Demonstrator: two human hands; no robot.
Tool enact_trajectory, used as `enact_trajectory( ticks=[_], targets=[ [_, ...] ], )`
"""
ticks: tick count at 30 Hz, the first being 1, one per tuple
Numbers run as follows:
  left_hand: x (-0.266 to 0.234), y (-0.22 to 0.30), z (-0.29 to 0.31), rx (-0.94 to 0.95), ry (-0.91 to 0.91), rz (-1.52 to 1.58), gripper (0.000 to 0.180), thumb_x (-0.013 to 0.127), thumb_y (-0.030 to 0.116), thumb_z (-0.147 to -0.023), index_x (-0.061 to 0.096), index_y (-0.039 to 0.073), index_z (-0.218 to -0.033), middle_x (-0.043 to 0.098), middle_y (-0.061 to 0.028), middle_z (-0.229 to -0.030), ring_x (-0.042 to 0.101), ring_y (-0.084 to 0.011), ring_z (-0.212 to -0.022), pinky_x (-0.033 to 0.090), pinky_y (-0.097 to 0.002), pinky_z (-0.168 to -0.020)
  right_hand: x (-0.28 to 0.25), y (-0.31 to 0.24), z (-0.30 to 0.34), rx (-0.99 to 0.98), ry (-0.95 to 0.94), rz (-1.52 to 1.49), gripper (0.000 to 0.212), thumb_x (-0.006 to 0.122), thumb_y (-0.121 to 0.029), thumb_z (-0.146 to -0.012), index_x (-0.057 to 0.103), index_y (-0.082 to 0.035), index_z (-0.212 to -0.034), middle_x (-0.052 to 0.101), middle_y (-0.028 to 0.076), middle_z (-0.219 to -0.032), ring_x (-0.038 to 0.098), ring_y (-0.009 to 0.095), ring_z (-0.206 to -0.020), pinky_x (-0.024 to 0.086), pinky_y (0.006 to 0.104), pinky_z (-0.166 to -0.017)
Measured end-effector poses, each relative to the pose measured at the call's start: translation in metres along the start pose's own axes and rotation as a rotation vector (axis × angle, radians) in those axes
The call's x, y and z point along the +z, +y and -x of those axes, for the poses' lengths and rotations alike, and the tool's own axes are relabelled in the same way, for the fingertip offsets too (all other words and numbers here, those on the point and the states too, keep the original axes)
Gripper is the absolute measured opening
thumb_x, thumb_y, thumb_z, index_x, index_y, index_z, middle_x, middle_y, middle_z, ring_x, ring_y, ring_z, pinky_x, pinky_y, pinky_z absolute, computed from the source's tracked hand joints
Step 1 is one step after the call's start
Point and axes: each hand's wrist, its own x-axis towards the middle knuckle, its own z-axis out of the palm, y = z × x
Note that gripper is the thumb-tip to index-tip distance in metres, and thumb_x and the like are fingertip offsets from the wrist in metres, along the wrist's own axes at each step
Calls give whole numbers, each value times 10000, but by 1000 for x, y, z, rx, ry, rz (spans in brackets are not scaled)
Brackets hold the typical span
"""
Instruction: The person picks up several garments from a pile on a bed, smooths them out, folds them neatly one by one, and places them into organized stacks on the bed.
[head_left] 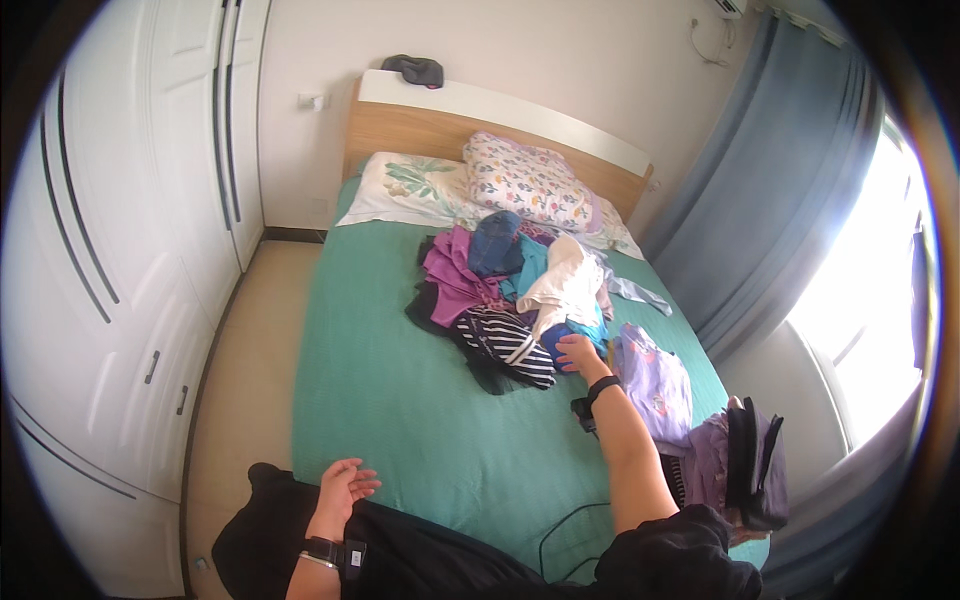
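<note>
Right grip (pixel 577 353) reaches the near edge of a loose heap of crumpled multicoloured garments (pixel 512 290), by a royal-blue cloth (pixel 552 341); whether it pinches fabric, cannot tell; rumpled white fabric top (pixel 563 280) just beyond this grip, black-and-white striped cloth (pixel 500 338) to its left, folded lilac garment (pixel 655 380) near, to its right; left grip (pixel 350 482) loosely uncurled, nothing held, well apart from the heap, near the green-sheeted bed's (pixel 400 370) front edge.

The left forearm (pixel 322 535) rises near the body, its hand (pixel 345 487) empty, fingers (pixel 366 487) loosely bent and parted. The right arm (pixel 632 455) stretches well forward, almost straight; how firmly the right hand (pixel 577 354) closes is unclear.
</note>
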Motion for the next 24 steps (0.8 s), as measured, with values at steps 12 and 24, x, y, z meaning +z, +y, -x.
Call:
enact_trajectory(
  ticks=[12,24],
  targets=[
    [-5,20,1,-63,-21,-10,208,414,155,-953,518,20,-1072,654,-204,-946,669,-311,-819,524,-338,-653,75,-15,-45,-73,326,-271,229,651,-251,-809,574,-70,-926,565,34,-755,546,163,-614,451,335,-487],
    [-10,18,13,-19,-16,-70,294,420,245,-955,515,16,-1111,647,-210,-975,668,-318,-809,526,-338,-644,93,-115,186,-464,-799,-199,177,662,-36,-813,644,-24,-989,666,34,-890,616,120,-847,492,279,-771]
  ],
)
